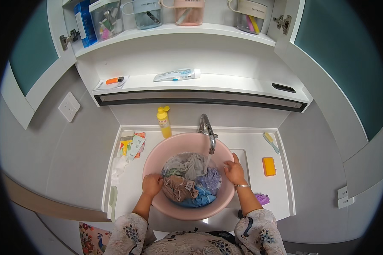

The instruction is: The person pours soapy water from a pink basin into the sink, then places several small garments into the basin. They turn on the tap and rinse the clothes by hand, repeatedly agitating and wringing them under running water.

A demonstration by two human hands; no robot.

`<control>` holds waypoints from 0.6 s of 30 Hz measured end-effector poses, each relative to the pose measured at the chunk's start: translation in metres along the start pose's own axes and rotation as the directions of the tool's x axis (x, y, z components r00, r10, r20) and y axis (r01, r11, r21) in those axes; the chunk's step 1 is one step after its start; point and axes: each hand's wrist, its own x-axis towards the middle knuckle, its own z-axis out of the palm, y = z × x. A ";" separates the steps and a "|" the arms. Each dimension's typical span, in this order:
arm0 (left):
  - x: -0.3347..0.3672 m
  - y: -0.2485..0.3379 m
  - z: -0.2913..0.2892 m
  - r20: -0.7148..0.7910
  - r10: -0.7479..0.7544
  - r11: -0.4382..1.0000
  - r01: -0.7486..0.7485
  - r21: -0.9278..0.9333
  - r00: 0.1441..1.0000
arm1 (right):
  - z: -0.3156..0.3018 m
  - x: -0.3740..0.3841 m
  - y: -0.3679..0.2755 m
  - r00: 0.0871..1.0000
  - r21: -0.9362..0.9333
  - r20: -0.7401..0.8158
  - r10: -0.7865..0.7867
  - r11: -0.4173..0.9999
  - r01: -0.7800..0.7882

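Note:
A round pink basin (188,214) stands under the chrome faucet (206,127), and a thin stream of water appears to fall into it. Wet clothes lie in water inside: a grey garment (194,165), a brown one (179,188) with a white tag, a blue one (202,198) and a purple one (210,179). My left hand (152,185) grips the basin's left rim, fingers curled over the inner side. On the right rim, my right hand (234,171) holds on with its thumb side inside the basin and its fingers along the outside.
Left of the basin are a yellow bottle (164,122), packets (134,145) and a pale green comb (113,202). At right lie a brush (270,142), an orange soap bar (268,166) and a purple scrunchie (262,198). Overhead, the cabinet shelf (174,29) holds cups; its doors hang open.

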 end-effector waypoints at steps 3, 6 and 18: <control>0.000 0.000 0.000 0.013 -0.017 1.000 0.017 0.007 1.000 | 0.001 0.001 0.001 0.999 0.016 0.022 0.026 1.000 -0.026; 0.000 0.002 -0.001 0.015 -0.015 1.000 0.015 0.003 1.000 | 0.000 0.001 0.002 0.998 0.016 0.040 0.044 0.999 -0.044; 0.000 0.002 -0.001 0.011 -0.009 1.000 0.009 0.023 1.000 | 0.000 0.000 0.000 1.000 0.046 -0.003 0.027 0.999 -0.026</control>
